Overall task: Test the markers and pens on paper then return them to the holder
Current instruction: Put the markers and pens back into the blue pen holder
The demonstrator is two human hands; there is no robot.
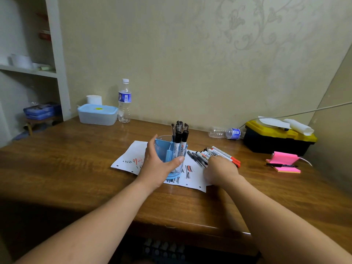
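Left hand curls round holder, thumb on the near wall, probably steadying it for returns. Holder stands upright on scribbled paper, mid-bench. Right hand rests on loose markers; fingers hidden, grip cannot be told. These lie flat, roughly parallel, red ends rightward. Returned pens stand vertical, caps up.
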